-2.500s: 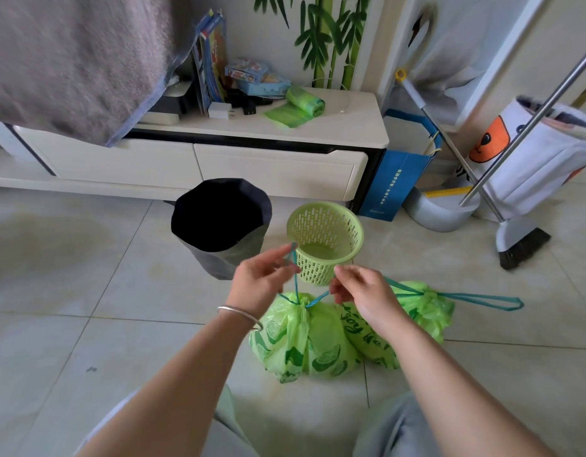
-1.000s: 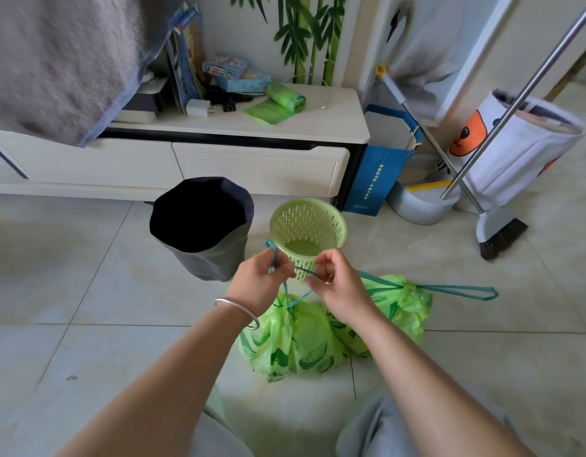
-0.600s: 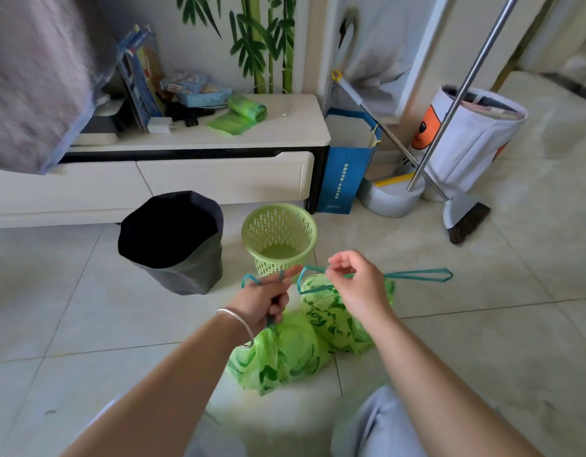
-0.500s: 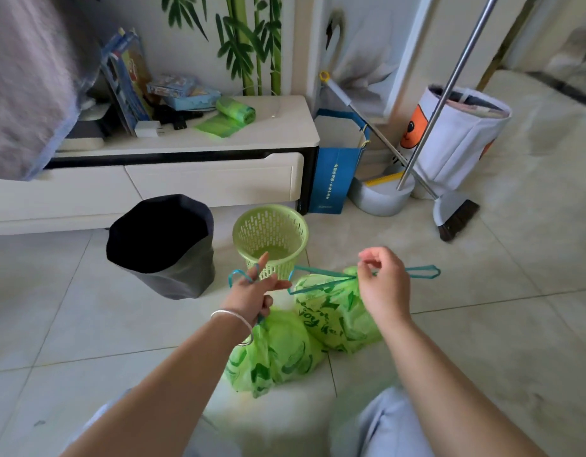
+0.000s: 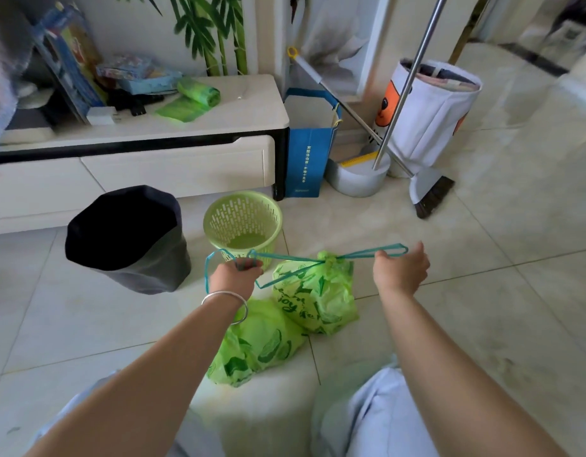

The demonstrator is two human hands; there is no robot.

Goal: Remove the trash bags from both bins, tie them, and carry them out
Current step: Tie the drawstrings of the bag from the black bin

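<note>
Gripping teal drawstring (image 5: 286, 257) loops, left hand (image 5: 234, 278) and right hand (image 5: 400, 273), spread apart.

Both arms extended, spread apart; left hand (image 5: 235, 277) fisted, right hand (image 5: 400, 271) pinching.

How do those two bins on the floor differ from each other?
The dark bin is the larger of the two, black inside with solid grey sides and a rim that looks soft. The green basket is smaller, light green, and its wall is pierced with slots. The dark bin leans, while the green basket stands upright. Both are open-topped, hold no bag, and sit side by side before the cabinet.
</note>
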